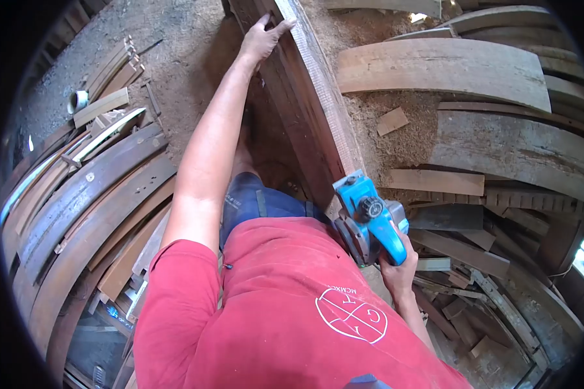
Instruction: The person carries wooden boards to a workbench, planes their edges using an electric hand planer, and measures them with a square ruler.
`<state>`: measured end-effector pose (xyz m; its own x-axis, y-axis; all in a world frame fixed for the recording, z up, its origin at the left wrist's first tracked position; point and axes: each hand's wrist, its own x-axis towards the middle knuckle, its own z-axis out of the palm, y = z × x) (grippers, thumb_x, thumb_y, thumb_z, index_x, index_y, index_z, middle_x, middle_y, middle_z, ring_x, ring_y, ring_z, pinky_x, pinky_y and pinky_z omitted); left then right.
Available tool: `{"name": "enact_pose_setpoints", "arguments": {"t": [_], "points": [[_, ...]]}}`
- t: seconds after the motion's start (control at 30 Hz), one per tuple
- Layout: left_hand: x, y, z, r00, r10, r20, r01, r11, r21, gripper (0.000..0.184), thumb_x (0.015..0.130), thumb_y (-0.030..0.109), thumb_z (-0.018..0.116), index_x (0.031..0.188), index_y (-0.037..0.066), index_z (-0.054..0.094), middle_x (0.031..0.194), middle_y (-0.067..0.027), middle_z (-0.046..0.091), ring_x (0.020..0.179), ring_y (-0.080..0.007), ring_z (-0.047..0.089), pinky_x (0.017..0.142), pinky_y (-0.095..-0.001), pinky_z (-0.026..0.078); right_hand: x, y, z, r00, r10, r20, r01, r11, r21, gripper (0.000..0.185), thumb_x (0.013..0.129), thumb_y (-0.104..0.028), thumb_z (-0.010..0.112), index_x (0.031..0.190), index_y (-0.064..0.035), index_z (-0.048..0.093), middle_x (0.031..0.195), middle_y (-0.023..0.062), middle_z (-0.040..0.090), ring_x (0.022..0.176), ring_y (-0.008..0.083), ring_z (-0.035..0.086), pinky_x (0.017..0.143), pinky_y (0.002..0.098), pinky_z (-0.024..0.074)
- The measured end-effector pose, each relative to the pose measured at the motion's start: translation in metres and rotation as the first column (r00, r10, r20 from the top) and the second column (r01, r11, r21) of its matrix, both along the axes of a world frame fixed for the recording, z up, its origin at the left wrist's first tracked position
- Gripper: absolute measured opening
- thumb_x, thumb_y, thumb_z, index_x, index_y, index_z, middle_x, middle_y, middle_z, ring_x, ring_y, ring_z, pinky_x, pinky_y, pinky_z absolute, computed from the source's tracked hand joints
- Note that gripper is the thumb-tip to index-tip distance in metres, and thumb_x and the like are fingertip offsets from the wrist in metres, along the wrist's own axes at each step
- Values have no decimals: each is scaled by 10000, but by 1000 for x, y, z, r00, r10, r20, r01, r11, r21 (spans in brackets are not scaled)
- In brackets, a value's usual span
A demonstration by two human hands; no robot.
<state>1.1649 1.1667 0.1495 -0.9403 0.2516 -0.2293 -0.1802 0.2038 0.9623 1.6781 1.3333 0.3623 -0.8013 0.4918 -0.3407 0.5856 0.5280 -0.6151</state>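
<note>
My right hand [399,262] is wrapped round the rear handle of a blue electric planer [355,189] with a black knob on its front. The planer is at the near end of a long wooden beam [321,94], partly over its pale top edge; whether its sole touches the wood cannot be seen. Farther along, my left hand [265,42] grips the beam, with fingers over the top edge and thumb on the side. The beam runs away from my body, its dark side face towards my left arm.
Curved boards [441,68] and planks are stacked on the right. More long curved boards [97,194] lie piled on the left. Sawdust covers the ground, with a small wood offcut [392,121] on it. A white cylindrical object [78,102] is at the far left.
</note>
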Motion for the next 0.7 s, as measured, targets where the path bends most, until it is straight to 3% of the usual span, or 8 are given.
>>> {"name": "enact_pose_setpoints", "arguments": {"t": [0.13,0.2,0.23,0.33,0.37,0.47,0.67,0.7], "points": [[-3,-7,0,998,-58,23,60,996,-72,1103,896,704,725,1643,-9,340,1632,-233,451,1460,-279,500,1212,-421,378,-50,-8,4,999,-40,6,40,998,-46,626,799,55,696,1413,-54,654,1172,219,773,1065,290,784,901,365,589],[1,-10,-3,993,22,118,-56,953,297,895,1022,630,596,1599,-31,418,1649,-211,441,1525,-297,432,1219,-404,390,-83,-11,2,999,-11,-51,10,1000,-25,612,807,50,701,1408,-59,658,1167,216,775,1049,281,788,891,363,590],[1,-10,-5,982,46,183,-103,944,313,700,1114,517,479,1578,-8,472,1619,-160,499,1499,-275,463,1216,-386,384,-101,-11,1,999,0,-54,0,1000,-6,592,815,46,706,1396,-60,665,1140,217,779,1030,264,791,873,364,592],[13,-23,0,960,-12,281,-125,876,465,638,1121,474,481,1544,-1,527,1557,-143,571,1462,-258,494,1227,-375,358,-158,-17,1,995,33,-95,-32,999,5,582,814,45,716,1386,-52,668,1107,213,783,991,244,794,863,364,593],[14,-26,-10,955,-22,294,-133,858,496,573,1121,424,489,1502,6,583,1505,-131,616,1428,-247,517,1225,-351,349,-176,-22,2,995,-11,-97,9,1000,-14,496,862,17,727,1355,-18,687,986,128,768,870,111,687,801,296,553],[17,-31,-58,986,-61,156,-20,884,466,543,977,133,528,1491,-34,585,1553,-148,581,1449,-248,511,1227,-342,339,-229,-27,-1,989,40,-144,-35,999,39,482,867,10,732,1346,-7,687,978,117,762,867,106,677,801,297,553],[20,-43,-50,962,-171,213,31,843,537,658,861,53,527,1511,-40,559,1608,-138,533,1503,-238,463,1248,-341,307,-356,-41,-2,988,48,-147,-44,999,27,414,892,-9,735,1301,35,682,959,83,739,869,95,638,805,281,533],[18,-44,-53,948,-197,251,43,859,510,632,883,16,513,1512,-42,556,1610,-141,529,1518,-225,441,1252,-345,308,-378,-39,-9,973,127,-195,-113,990,79,465,870,3,735,1332,10,679,968,181,767,872,189,740,814,341,567]]}}
